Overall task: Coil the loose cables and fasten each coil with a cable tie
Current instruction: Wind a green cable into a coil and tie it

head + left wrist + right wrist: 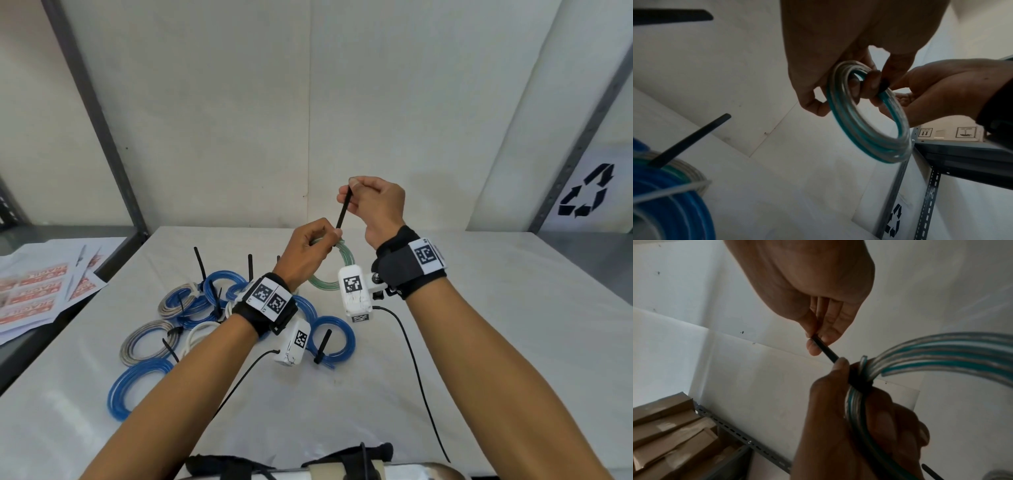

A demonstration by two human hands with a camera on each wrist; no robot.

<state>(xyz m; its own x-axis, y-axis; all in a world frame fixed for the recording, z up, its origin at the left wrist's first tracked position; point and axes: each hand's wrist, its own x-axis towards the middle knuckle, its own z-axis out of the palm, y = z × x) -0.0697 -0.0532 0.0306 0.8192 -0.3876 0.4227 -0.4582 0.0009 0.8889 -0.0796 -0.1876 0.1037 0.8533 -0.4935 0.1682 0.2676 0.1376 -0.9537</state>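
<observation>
Above the table [445, 342] two hands grip: left [308, 253] one green coil [329, 277], right [373, 205] one black tie [342, 212]

green coil [329, 274] lower arc behind wrist cam, tie head under left hand [308, 255] fingers

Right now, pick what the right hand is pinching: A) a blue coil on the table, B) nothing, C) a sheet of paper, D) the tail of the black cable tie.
D: the right hand pinches the black cable tie tail, pulling it up from the green coil held by the left hand.

Tied coils [191, 318] left on table [479, 342]
</observation>
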